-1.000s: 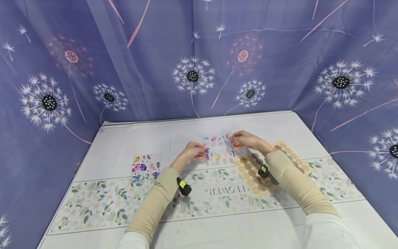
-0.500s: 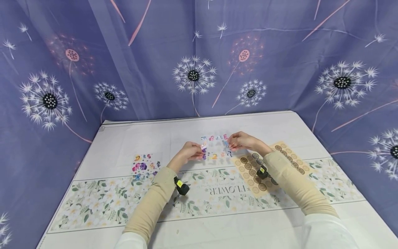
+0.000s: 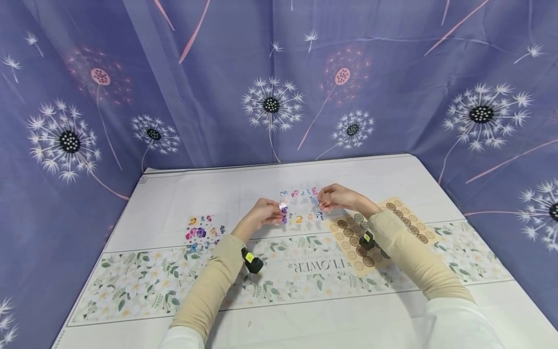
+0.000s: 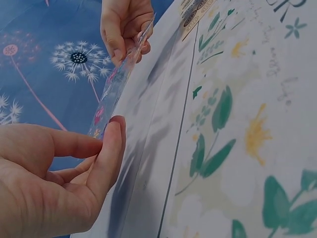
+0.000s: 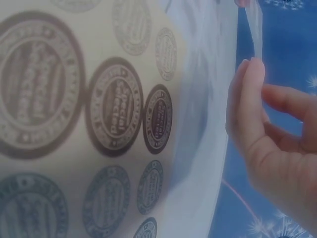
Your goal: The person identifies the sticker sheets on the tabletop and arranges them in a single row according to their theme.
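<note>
i wore beige forearm sleeves (image 3: 208, 288) beside white cloth (image 3: 457, 324). my black wrist cameras (image 3: 254, 264) bore yellow labels (image 3: 249, 257).

The held sheet (image 3: 301, 207) is between sticker sheet (image 3: 200, 232) and label sheet (image 3: 348, 233).

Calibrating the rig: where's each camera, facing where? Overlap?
Head: head-worn, facing forward-down; white floral-print table, left hand, right hand, tan sleeves.
Left wrist: on that wrist, facing the clear plastic sticker sheet; both hands show.
Right wrist: likewise, facing past the beige sheet of round labels; right hand shows, left barely.
Wrist views share the clear sheet.
</note>
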Demonstrator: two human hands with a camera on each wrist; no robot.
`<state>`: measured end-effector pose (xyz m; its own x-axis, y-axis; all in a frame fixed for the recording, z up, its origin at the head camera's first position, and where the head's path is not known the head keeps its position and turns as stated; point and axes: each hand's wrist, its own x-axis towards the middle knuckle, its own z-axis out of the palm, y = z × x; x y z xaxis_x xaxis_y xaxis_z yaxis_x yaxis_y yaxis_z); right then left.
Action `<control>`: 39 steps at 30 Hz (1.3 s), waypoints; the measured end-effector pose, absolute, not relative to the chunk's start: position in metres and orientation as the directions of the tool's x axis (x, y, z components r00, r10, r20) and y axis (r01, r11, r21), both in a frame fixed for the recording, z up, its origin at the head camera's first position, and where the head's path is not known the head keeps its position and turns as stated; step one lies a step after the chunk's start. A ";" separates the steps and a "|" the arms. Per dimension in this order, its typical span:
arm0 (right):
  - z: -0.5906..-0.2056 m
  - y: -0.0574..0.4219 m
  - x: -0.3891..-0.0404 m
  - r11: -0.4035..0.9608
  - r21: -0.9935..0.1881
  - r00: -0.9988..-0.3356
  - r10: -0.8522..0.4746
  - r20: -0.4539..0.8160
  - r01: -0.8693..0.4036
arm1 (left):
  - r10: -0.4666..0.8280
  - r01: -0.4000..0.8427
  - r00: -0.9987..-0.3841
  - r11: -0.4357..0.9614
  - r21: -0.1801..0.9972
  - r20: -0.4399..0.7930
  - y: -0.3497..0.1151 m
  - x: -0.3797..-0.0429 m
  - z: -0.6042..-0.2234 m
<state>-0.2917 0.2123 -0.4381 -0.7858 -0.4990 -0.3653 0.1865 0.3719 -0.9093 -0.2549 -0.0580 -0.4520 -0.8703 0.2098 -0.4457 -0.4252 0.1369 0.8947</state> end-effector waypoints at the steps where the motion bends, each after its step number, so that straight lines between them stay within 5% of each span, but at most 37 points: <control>1: -0.438 0.211 -0.291 0.368 -0.911 -0.785 -0.501 -0.365 0.188 | 0.209 -0.428 -0.869 0.137 0.893 -0.448 -0.059 -0.255 -0.452; 39: -0.437 0.190 -0.286 0.373 -0.901 -0.720 -0.561 -0.408 0.220 | 0.237 -0.455 -0.851 0.113 0.883 -0.469 -0.085 -0.248 -0.454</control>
<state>-0.2864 0.1895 -0.4374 -0.7201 -0.5612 -0.4081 0.2198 0.3733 -0.9013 -0.2485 -0.0853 -0.4541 -0.8509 0.2366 -0.4690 -0.4552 0.1135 0.8831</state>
